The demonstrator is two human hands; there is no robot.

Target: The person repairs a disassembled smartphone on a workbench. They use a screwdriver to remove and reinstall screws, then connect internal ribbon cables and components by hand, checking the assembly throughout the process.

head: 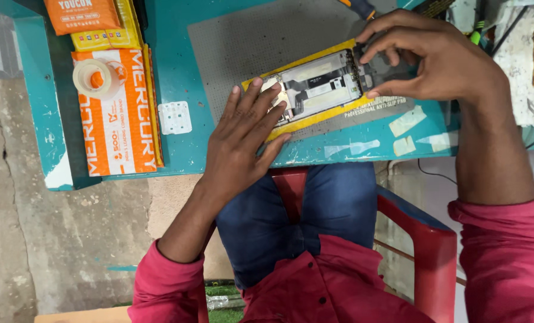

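An opened phone (320, 84) with its inner frame and silver parts showing lies on a yellow sheet (315, 116) on a grey anti-slip mat (249, 42). My left hand (243, 140) lies flat with fingers spread, pressing the phone's near end and the yellow sheet. My right hand (434, 57) curls over the phone's far end, with fingertips pinching at its dark top section. What sits under those fingertips is hidden.
The mat lies on a teal table (171, 149). Orange and yellow packets (120, 113) lie at the left, with a tape roll (95, 78) on them and a small white part (175, 117) beside them. Bits of tape stick along the table's near edge. Cables and tools crowd the right.
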